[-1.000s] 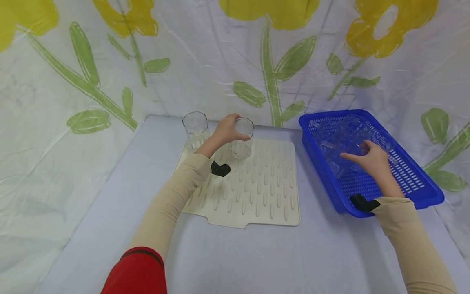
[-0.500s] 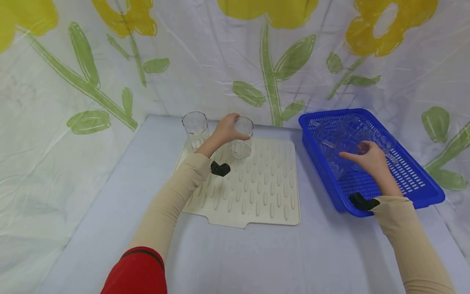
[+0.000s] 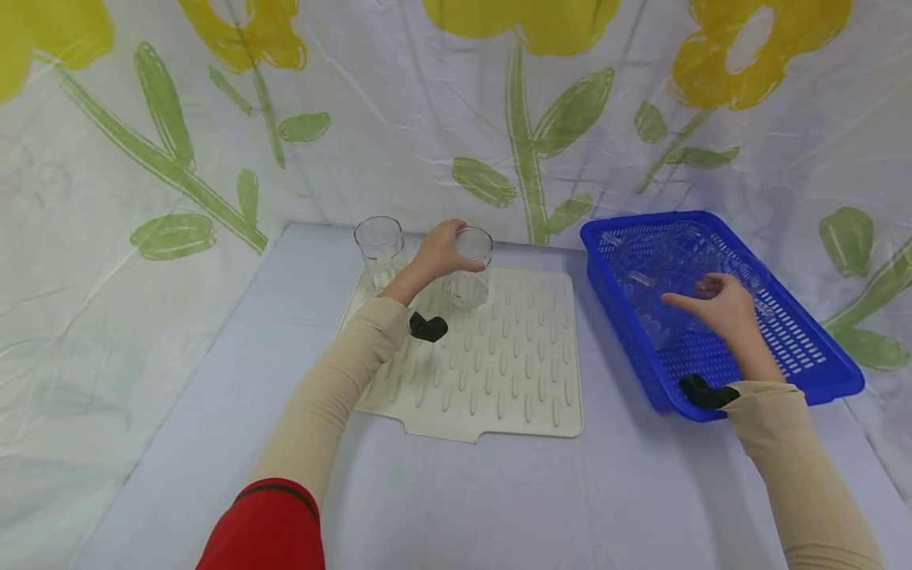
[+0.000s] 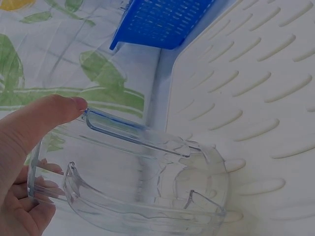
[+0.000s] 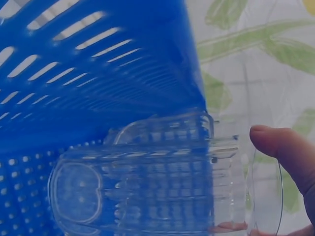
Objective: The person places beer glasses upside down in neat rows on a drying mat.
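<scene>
In the head view my left hand (image 3: 442,252) grips a clear drinking glass (image 3: 469,289) around its rim, the glass upright over the back of the cream ridged mat (image 3: 499,380). The left wrist view shows the thumb on one side of this glass (image 4: 147,172) and curled fingers on the other. A second clear glass (image 3: 380,252) stands left of it, at the mat's back left corner. Over the blue basket (image 3: 805,340), my right hand (image 3: 727,313) holds another clear glass (image 5: 157,191) near its rim, thumb and fingers on opposite sides; its fingers are partly hidden.
Several clear glasses (image 3: 651,265) lie crowded at the back of the basket, hard to separate by eye. The basket stands right of the mat on a pale table (image 3: 456,507). A flower-printed white curtain (image 3: 399,119) hangs close behind everything.
Almost nothing differs. The left hand stays on its glass; the right hand shifts only very slightly over the basket.
</scene>
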The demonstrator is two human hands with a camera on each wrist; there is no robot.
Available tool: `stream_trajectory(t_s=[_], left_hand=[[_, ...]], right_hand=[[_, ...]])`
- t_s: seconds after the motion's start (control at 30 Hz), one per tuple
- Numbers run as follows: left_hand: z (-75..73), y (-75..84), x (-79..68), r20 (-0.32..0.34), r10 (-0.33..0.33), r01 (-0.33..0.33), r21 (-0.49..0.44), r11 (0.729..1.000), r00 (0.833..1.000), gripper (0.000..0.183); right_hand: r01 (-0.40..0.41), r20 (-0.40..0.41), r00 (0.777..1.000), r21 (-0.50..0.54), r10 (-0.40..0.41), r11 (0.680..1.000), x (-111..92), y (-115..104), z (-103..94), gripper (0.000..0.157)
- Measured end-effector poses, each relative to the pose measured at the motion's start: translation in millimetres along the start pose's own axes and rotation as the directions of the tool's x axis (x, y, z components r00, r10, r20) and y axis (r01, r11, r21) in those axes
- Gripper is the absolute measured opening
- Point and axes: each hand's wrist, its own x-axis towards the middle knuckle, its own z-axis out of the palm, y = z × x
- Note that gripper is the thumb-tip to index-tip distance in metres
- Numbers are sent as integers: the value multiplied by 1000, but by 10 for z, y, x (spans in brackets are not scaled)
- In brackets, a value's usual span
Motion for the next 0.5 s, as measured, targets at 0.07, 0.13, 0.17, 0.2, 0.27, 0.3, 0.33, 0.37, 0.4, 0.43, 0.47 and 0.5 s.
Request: stream_trajectory(t_s=[0.07,0.13,0.17,0.2,0.27,0.3,0.33,0.37,0.4,0.43,0.47,0.5], left_hand=[[-2,1,1,-2,2,-2,4,1000,1000,82],[-6,1,1,-6,5,-5,5,1000,1000,82],[-7,1,1,-6,5,-5,3,1000,1000,82],[-8,1,0,-8,6,-6,2,1000,1000,81],[-9,3,-3,-7,7,-7,-1,1000,1000,81],[-9,4,-3,-7,6,-6,-4,1000,1000,81],[-8,4,-2,-5,4,-4,-6,1000,1000,81],[-6,5,-2,-3,3,-3,-7,1000,1000,82],[-5,4,0,-1,0,0,-8,1000,1000,82],[-4,6,-1,0,-3,3,-10,1000,1000,82],[-4,8,-2,1,-5,5,-12,1000,1000,82],[-4,10,-3,2,-7,7,-13,1000,1000,82]], right_hand=[[-13,11,1000,-1,13,1000,-105,-191,-105,106],[-41,15,999,-16,41,999,-270,-476,-223,103],[-50,32,998,-7,50,999,-371,-652,-298,102],[-60,49,997,1,60,998,-470,-821,-369,101],[-77,61,995,19,76,997,-622,-1064,-472,98],[-72,47,996,10,71,997,-644,-1078,-487,96],[-76,55,996,24,74,997,-702,-1177,-530,95],[-63,67,996,38,60,997,-764,-1266,-574,95],[-61,61,996,40,59,997,-812,-1329,-598,95],[-56,55,997,45,54,997,-860,-1389,-622,96],[-53,48,998,48,51,997,-899,-1437,-643,97],[-55,58,997,68,51,996,-963,-1538,-682,98]])
